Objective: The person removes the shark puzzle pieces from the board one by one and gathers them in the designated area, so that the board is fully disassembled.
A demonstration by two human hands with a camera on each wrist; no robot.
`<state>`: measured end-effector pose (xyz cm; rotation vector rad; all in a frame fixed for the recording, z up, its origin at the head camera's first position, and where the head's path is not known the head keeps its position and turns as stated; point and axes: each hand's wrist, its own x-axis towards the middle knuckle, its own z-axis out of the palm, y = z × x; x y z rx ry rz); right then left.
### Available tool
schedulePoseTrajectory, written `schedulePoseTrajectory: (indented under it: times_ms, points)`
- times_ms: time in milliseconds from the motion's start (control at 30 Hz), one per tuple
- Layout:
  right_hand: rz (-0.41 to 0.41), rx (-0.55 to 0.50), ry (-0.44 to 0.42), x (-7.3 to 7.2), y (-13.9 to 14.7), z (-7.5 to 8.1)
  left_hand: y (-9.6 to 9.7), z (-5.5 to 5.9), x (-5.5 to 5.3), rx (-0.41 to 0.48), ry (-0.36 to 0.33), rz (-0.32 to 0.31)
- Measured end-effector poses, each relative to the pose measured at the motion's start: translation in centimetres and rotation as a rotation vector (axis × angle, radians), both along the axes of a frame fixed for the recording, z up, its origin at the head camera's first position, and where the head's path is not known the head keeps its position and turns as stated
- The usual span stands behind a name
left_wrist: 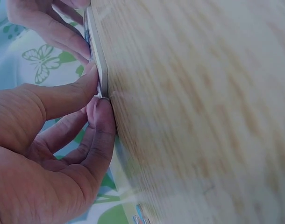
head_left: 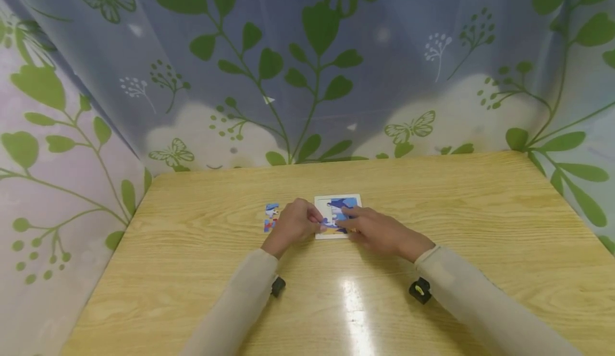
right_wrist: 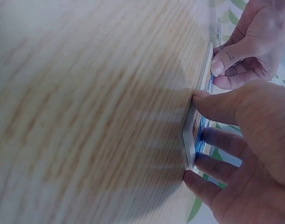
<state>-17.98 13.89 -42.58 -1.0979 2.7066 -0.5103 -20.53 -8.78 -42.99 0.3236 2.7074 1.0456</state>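
A white-framed jigsaw puzzle (head_left: pixel 337 197) lies on the table, its picture in blue, purple and orange, with bare white backing at its upper left. My left hand (head_left: pixel 299 221) is at the frame's lower left corner, where thumb and fingers pinch a puzzle piece (head_left: pixel 325 221) that they largely cover. In the left wrist view, the left thumb (left_wrist: pixel 72 98) meets the frame's edge. My right hand (head_left: pixel 379 230) rests with spread fingers on the puzzle's right part. Its thumb (right_wrist: pixel 217 105) touches the near edge, as the right wrist view shows.
Loose puzzle pieces (head_left: pixel 270 217) in blue, white and red lie left of the left hand, partly behind it. The wooden table (head_left: pixel 192 270) meets a leaf-patterned curtain (head_left: pixel 307 105) along its back. A black wrist device (head_left: pixel 420 290) sits under the right sleeve.
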Motion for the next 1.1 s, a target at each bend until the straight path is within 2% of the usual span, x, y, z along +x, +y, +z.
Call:
schedulePoseTrajectory:
  times_ms: [300,833,1100]
  points:
    - [0.007,-0.002,0.013,-0.05,0.01,-0.10,0.09,0.23,0.07,-0.018,0.006,0.008]
    - [0.010,-0.018,0.009,0.03,0.04,-0.14,0.01,0.09,0.26,0.001,0.021,0.024]
    - [0.010,-0.016,0.004,0.00,0.10,-0.22,0.10,0.14,0.45,0.012,0.067,0.028]
